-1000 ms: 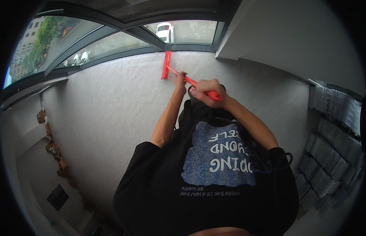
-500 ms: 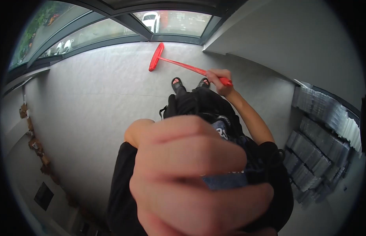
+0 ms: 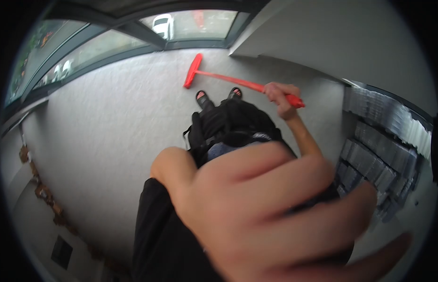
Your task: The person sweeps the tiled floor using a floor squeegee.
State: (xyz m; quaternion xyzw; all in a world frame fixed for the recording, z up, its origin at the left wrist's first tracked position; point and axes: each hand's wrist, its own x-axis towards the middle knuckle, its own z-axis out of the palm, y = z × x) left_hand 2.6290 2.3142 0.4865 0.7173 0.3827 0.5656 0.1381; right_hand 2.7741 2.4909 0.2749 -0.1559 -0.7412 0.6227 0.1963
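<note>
A red broom (image 3: 228,80) slants across the upper middle of the view. Its head (image 3: 193,70) rests on the grey floor (image 3: 111,122) to the left of the sandalled feet (image 3: 205,101). Around the handle, near its end, my right hand (image 3: 284,97) is closed. Very near the camera and slightly blurred, my left hand (image 3: 270,207) covers much of the black shirt. Its fingers are bent but apart, and no object shows in it.
A window frame (image 3: 195,44) runs along the top, with a white car (image 3: 163,27) outside. A grey wall (image 3: 341,47) stands at upper right. Stacked wrapped packs (image 3: 374,162) lie on the right. Brown boxes (image 3: 45,193) line the left side.
My left hand came off the broom, rose to the camera, then moved right with its fingers spreading. My right hand keeps the handle and has shifted right. The view has turned somewhat.
</note>
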